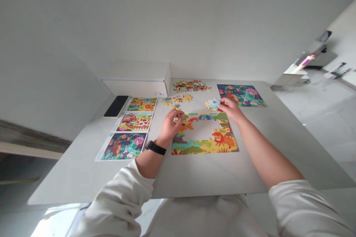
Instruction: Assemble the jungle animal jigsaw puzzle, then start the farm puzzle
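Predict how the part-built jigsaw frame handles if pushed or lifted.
The part-built jigsaw frame will probably break apart if pushed: its pieces look only interlocked around an open middle. Each piece looks stiff, but lifted whole it would likely sag. Lying flat, it seems unlikely to roll or tip.

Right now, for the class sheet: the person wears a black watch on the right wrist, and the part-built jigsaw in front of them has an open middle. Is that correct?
No: the head view shows the black watch on the left wrist, not the right. The part-built jigsaw in front of them does have an open middle.
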The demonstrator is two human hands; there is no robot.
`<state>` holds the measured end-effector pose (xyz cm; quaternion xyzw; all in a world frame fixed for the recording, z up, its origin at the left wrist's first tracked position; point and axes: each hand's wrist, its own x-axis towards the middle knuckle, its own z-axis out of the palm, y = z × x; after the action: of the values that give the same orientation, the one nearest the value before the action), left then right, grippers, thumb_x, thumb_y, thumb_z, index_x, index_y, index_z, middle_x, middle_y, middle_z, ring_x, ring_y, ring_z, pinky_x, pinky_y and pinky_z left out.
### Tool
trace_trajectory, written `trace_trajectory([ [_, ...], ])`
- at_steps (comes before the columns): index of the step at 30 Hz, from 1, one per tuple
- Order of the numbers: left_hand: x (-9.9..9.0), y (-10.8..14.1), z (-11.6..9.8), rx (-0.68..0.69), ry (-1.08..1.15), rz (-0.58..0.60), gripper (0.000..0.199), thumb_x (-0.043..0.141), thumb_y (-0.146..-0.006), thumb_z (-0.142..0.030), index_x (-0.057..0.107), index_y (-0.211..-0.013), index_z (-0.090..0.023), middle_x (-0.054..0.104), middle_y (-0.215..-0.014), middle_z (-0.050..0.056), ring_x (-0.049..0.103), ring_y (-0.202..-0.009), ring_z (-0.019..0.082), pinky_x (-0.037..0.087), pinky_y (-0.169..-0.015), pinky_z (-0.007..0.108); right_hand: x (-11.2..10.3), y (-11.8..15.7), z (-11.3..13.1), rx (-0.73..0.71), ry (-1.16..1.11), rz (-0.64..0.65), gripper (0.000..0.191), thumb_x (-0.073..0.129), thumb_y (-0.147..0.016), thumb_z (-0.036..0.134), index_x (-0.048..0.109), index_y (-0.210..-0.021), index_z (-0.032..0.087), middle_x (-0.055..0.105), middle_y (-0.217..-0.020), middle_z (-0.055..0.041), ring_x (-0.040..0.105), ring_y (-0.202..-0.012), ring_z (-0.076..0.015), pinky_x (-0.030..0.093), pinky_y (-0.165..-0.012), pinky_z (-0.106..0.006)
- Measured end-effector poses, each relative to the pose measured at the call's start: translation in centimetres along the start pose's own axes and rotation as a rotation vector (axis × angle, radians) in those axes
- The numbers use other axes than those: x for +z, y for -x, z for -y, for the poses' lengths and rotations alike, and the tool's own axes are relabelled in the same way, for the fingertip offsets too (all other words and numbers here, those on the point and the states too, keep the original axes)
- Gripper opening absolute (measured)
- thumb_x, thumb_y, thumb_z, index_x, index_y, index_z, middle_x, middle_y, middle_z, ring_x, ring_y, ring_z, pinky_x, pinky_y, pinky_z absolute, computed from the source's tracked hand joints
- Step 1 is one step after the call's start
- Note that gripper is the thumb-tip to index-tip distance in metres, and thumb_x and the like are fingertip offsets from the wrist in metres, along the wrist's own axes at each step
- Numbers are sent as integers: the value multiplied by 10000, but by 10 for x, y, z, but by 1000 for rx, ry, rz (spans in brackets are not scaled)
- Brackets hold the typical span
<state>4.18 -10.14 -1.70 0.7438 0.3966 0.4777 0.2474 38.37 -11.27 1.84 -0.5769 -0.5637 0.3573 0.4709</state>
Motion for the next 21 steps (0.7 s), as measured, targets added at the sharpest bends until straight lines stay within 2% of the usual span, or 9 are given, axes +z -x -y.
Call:
trace_trajectory([
  [3, 0, -4, -12, -12, 32, -37, 150, 646, -967, -224, 749, -1075, -225, 765, -1056, 63, 696, -934, 195, 576, -882, 336, 1, 33, -4, 118, -171, -32, 445, 849, -750, 610, 615, -919, 271, 712, -854, 5, 717, -831, -216, 591, -794, -357],
  [6, 4, -15, -25, -66, 131, -55, 166, 663, -979, -287, 746, -1106, -220, 759, -1046, 61, 674, -863, 169, 567, -793, 297, 7, 51, -8, 179, -287, -53, 460, 858, -710, 594, 587, -898, 274, 721, -868, 3, 737, -862, -228, 587, -782, -348],
  [9, 14, -28, -36, -146, 300, 10, 199, 696, -977, -333, 724, -1129, -208, 738, -1009, 48, 664, -820, 142, 556, -741, 264, 14, 59, -8, 216, -345, -47, 462, 876, -680, 568, 595, -898, 273, 744, -892, -3, 748, -908, -242, 577, -772, -337],
  [12, 32, -33, -45, -276, 445, 117, 282, 763, -950, -370, 691, -1167, -204, 720, -989, 34, 676, -802, 132, 568, -705, 251, 20, 65, -5, 233, -352, -12, 461, 882, -680, 566, 614, -906, 268, 760, -920, -6, 750, -919, -236, 562, -745, -314],
  [17, 62, -17, -53, -446, 579, 238, 395, 834, -934, -496, 657, -1138, -207, 742, -952, 40, 726, -811, 155, 588, -664, 254, 30, 74, 2, 240, -367, 67, 451, 904, -692, 555, 651, -928, 266, 772, -967, -9, 742, -913, -213, 546, -715, -286],
  [21, 68, -3, -51, -474, 674, 283, 441, 839, -932, -567, 647, -1105, -210, 771, -963, 49, 743, -830, 160, 592, -677, 254, 39, 81, 3, 252, -383, 131, 437, 924, -701, 535, 693, -962, 270, 766, -980, -7, 728, -906, -204, 556, -735, -293],
])
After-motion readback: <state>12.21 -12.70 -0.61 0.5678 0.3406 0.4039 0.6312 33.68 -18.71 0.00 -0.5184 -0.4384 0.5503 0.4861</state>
